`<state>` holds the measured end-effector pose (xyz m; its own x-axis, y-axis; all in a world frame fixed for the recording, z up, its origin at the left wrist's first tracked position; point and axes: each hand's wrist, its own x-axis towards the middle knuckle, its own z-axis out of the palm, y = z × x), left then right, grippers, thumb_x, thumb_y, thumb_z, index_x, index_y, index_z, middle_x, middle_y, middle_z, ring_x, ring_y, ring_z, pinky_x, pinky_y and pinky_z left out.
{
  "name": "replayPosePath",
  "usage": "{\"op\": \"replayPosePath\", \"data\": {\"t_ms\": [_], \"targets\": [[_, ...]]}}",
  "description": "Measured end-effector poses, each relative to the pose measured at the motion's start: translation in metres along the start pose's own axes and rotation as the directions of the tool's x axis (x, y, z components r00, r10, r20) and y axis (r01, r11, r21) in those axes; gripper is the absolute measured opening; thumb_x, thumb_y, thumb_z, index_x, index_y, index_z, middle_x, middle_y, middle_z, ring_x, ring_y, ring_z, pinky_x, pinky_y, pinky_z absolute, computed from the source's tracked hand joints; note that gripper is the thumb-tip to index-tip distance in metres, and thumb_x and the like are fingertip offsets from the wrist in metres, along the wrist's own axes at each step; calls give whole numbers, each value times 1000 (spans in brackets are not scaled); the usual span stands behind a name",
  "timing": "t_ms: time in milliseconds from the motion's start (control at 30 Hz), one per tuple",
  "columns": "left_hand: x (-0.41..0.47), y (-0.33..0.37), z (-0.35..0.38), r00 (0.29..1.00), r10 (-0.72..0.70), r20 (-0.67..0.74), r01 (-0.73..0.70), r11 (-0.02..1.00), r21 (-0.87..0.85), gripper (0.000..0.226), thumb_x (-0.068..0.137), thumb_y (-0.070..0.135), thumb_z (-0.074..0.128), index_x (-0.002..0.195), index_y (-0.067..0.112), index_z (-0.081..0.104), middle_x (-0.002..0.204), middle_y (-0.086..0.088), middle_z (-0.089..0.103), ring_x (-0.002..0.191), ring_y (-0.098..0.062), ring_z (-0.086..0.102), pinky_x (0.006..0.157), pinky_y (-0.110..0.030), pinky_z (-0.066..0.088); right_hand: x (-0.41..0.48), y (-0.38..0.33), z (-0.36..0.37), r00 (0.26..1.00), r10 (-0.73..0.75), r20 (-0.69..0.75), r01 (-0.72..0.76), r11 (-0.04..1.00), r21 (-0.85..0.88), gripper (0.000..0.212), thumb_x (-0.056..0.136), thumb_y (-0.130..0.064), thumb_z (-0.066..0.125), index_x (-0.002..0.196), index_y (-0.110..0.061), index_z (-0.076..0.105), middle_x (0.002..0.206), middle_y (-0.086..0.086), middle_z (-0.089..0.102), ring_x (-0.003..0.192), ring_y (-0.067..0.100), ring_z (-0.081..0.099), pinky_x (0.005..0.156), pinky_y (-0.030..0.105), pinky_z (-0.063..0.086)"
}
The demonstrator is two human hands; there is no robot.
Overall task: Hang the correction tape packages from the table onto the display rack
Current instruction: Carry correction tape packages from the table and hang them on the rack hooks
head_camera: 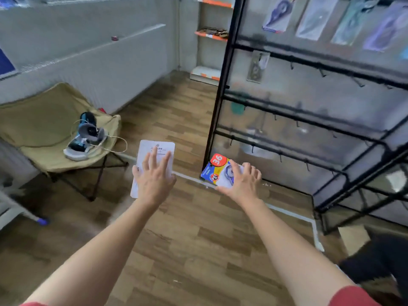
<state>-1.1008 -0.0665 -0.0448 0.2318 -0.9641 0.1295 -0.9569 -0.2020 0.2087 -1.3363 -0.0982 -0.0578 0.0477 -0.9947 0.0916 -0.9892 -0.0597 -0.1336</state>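
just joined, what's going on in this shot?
A person faces the display rack with a correction tape package in each hand. The left hand holds a white-backed package; the right hand grips a colourful package with a red 36 sticker. Neither is hung yet. A few hanging packages are on the rack's top row.

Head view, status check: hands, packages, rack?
Left hand holds white-backed package. Right hand grips printed package. Neither hung yet; display rack has free hooks. Nothing in the way.
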Motion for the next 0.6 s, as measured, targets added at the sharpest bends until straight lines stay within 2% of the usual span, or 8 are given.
{"op": "replayPosePath", "data": {"t_ms": [267,433,600], "targets": [[51,162,7,989,138,-46,-140,989,-54,63,92,39,45,148,38,16,160,2,-1,145,-17,5,111,-47,16,64,130,-42,989,100,-109,-101,995,-9,98,65,-75,62,145,-29,27,129,7,36,120,27,35,102,37,19],[112,223,6,965,244,-93,-251,965,-78,59,95,40,40,148,39,14,160,1,-3,145,-18,1,113,-51,12,117,170,-57,969,166,-183,-174,984,-27,98,65,-74,63,145,-30,27,132,5,35,123,25,33,103,37,18],[190,269,1,931,353,-94,-362,926,-106,64,94,38,41,149,38,9,159,0,-6,145,-19,-6,114,-54,6,183,193,-78,940,211,-269,-223,975,-15,97,67,-72,64,146,-27,29,136,10,36,125,28,34,104,39,20]]}}
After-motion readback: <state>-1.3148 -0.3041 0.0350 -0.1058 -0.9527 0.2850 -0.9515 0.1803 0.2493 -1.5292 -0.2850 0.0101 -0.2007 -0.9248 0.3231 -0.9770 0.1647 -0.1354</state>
